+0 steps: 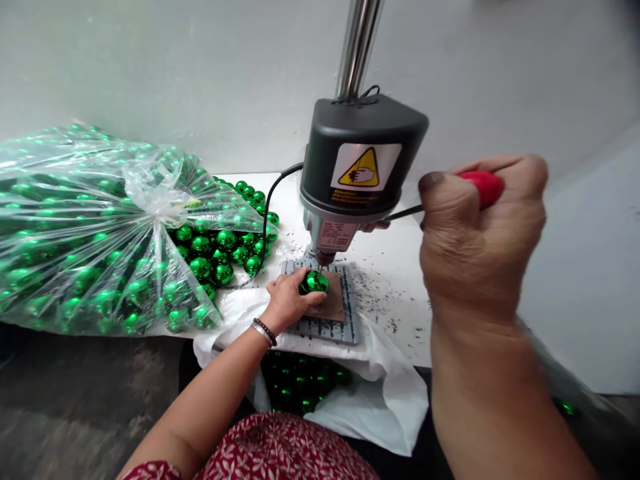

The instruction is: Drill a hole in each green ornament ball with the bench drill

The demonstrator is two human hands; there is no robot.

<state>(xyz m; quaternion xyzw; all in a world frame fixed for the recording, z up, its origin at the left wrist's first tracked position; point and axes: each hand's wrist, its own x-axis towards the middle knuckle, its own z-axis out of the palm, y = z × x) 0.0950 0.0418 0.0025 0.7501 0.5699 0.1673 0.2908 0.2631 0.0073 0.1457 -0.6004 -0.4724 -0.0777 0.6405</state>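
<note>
A pale wall rises behind your white table. On your left, a big clear plastic bag, gathered in a knot, lies on the table, full of shiny green balls; more loose green balls are beside and partly under its right edge.

In front of you stands the drill press, its black housing bearing a yellow warning label and its chrome column rising behind. A black cord curves down from the housing's left side. Below the table's front edge, a white sack hangs open, with green balls showing inside.

Your right hand is closed around the red knob at the end of the metal lever, to the right of the housing. Your left hand grips one green ball between thumb and fingers, with dark and silvery bracelets around the wrist.

Under the chuck you have the grooved grey base, and on it a brown board. The held ball is over the board, just below the chuck; whether the bit is inside it, you cannot tell. Dark shavings are scattered over the base and the table.
</note>
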